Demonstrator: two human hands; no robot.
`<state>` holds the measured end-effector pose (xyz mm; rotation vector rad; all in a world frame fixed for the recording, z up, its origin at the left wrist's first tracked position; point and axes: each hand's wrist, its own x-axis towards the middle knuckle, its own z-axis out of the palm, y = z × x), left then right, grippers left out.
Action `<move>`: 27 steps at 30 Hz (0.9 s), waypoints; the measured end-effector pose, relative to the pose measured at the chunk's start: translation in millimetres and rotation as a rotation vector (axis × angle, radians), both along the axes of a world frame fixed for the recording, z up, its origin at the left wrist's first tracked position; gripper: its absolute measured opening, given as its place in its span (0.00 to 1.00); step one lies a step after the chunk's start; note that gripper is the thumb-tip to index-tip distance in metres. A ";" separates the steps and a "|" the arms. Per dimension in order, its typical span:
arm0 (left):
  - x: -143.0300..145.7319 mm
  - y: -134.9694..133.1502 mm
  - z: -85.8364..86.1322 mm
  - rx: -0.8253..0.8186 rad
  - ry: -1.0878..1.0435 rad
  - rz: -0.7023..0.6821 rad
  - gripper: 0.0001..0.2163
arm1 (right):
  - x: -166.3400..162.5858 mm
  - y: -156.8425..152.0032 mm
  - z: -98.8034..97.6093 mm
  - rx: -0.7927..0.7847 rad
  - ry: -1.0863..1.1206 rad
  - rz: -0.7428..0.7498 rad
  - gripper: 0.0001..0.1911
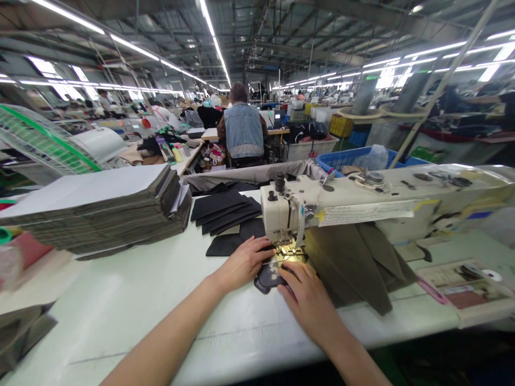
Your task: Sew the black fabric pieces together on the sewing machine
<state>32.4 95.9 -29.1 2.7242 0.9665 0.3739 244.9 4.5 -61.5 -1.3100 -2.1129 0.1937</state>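
The worktable (161, 321) spans the lower frame. The sewing machine (346, 195) occupies the right, its head over the centre. At left stands a thick stack of panels (108, 217) topped with a white sheet. Right of centre, below the machine arm, olive panels (348, 262) lie overlapped. Left of the machine head, black pieces (225, 212) are fanned out.

Both hands are palm down, fingers extended, and appear to press rather than grip. The left hand (245, 261) reaches the left side of the lit presser foot (293, 251); the right hand (308, 289) lies just in front of it.

CAUTION: Fingertips of both hands are close to the foot; advancing them under the needle could cause injury. Unequal hand pressure could skew the dark workpiece (264, 272) and pull the stitch line off course. A slipping olive panel could crowd the right hand.

Workpiece position: at frame centre, on the machine bed, below and left of the foot. It lies between the two hands, beneath the fingertips, partly covered by them. Where its edge ends and the dark bed begins cannot be told.
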 end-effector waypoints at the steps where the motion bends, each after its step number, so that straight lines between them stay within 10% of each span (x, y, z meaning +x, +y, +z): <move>1: 0.6 -0.5 -0.3 -0.001 0.004 0.008 0.23 | 0.0 0.0 -0.4 -0.001 0.000 0.001 0.15; 7: 7.5 -4.3 -1.2 0.003 0.082 0.312 0.22 | 0.2 -0.6 -2.8 0.001 0.002 -0.001 0.14; 15: -7.7 -15.0 12.6 -0.037 0.005 0.390 0.20 | 2.2 1.5 -6.6 0.022 0.023 0.034 0.13; 19: -15.2 -12.8 21.0 -0.029 -0.204 0.479 0.09 | 4.5 2.5 -10.3 0.031 0.038 0.047 0.13; 27: -45.7 -13.0 18.2 0.171 -0.839 0.936 0.30 | 3.9 2.0 -10.8 0.025 0.039 0.048 0.13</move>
